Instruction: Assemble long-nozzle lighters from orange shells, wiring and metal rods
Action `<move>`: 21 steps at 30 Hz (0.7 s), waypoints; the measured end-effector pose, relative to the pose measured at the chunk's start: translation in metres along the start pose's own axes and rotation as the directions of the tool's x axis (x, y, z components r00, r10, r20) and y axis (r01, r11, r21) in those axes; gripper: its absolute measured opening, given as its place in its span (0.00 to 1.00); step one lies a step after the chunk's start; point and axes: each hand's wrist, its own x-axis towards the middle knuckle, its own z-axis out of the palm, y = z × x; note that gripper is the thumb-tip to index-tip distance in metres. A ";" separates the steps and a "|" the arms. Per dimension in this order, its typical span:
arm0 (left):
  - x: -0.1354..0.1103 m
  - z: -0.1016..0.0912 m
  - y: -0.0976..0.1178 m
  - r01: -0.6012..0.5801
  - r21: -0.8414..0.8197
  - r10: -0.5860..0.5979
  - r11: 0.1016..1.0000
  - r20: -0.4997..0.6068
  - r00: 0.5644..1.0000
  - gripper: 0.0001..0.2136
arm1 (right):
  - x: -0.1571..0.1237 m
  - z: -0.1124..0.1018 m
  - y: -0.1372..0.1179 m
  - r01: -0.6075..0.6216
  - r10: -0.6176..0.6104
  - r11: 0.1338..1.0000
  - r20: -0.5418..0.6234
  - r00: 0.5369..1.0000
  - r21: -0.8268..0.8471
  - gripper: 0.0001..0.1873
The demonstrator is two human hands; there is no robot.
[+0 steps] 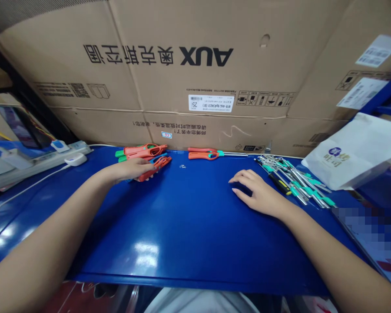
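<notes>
My left hand (132, 168) rests at the back left of the blue table (182, 226), fingers curled over an orange screwdriver handle (156, 167). Two more orange handles with green ends (143, 151) lie just behind it. My right hand (259, 191) lies flat on the table at centre right, fingers spread, holding nothing. A pile of several metal screwdriver shafts with green tips (296, 178) lies just to its right. An assembled orange-handled screwdriver (211, 153) lies at the back centre.
Large cardboard boxes (198, 74) form a wall behind the table. A white paper bag (361, 150) sits at the right. A white power strip with a cable (52, 156) lies at the left. The table's front edge is near my body.
</notes>
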 end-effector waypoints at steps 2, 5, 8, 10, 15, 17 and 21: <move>-0.001 -0.001 0.002 -0.019 -0.014 0.020 1.000 0.029 0.999 0.18 | 0.000 -0.001 -0.001 -0.002 0.002 1.000 0.008 1.000 0.003 0.10; 0.000 0.002 0.003 -0.109 -0.027 0.111 0.994 0.065 0.992 0.19 | 0.000 -0.001 -0.003 0.004 -0.004 1.000 -0.011 1.000 0.014 0.10; -0.003 0.020 0.010 -0.261 -0.032 0.263 0.965 0.090 0.961 0.18 | 0.001 -0.001 -0.009 0.001 0.001 0.999 -0.043 0.999 0.043 0.15; -0.009 0.043 0.017 -0.376 -0.034 0.377 0.926 0.097 0.921 0.17 | 0.001 -0.002 -0.016 -0.005 0.009 0.997 -0.056 0.998 0.071 0.20; -0.026 0.110 0.035 -0.577 -0.044 0.578 0.816 0.121 0.807 0.15 | 0.003 0.000 -0.032 0.073 -0.077 0.990 0.025 0.997 0.124 0.20; -0.030 0.126 0.036 -0.652 -0.007 0.649 0.758 0.094 0.755 0.14 | 0.003 0.002 -0.034 0.094 -0.109 0.984 0.096 0.989 0.151 0.17; -0.029 0.134 0.033 -0.704 0.053 0.704 0.708 0.030 0.710 0.16 | 0.001 0.009 -0.031 0.093 -0.121 0.981 0.154 0.981 0.173 0.10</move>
